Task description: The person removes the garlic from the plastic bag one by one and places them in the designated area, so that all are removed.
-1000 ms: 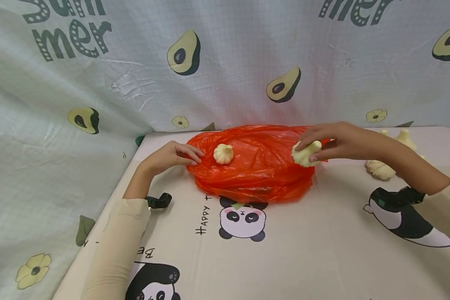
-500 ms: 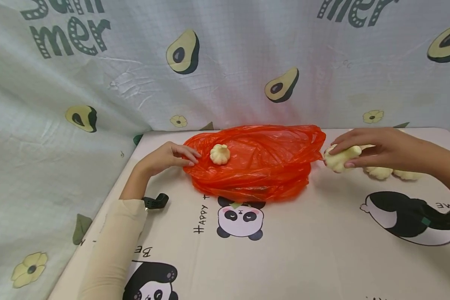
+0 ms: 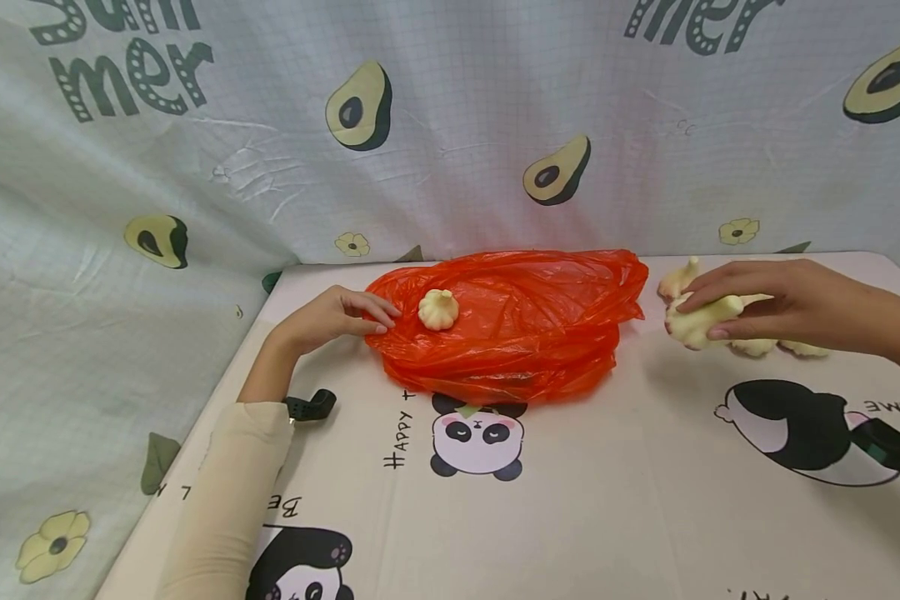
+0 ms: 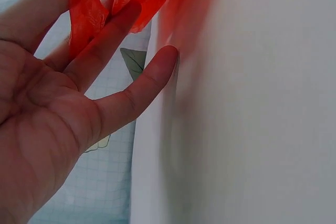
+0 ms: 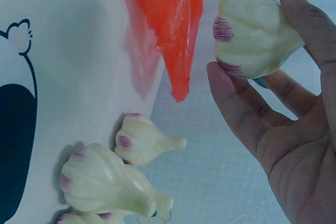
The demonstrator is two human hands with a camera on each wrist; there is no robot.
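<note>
My left hand (image 3: 337, 317) pinches the left edge of a crumpled red plastic bag (image 3: 510, 358); in the left wrist view, the bag (image 4: 94, 9) passes between thumb and fingers. One pale garlic bulb (image 3: 438, 310) lies on the bag near that hand. To the right of the bag, my right hand (image 3: 787, 304) grips another garlic bulb (image 5: 252, 30), cream with purple streaks, its stem pointing towards the palm. Several more garlic bulbs (image 5: 105, 179) lie close together beneath and behind this hand, partly hidden by it in the head view.
The table (image 3: 570, 517) has a light cover printed with pandas and lettering. A pale curtain (image 3: 457, 125) with avocado prints hangs along the back and left table edges. Black wrist straps show near both sleeves.
My right hand has carried its garlic bulb rightwards, from over the bag's right end to beside the other bulbs. The left hand stays at the bag's edge.
</note>
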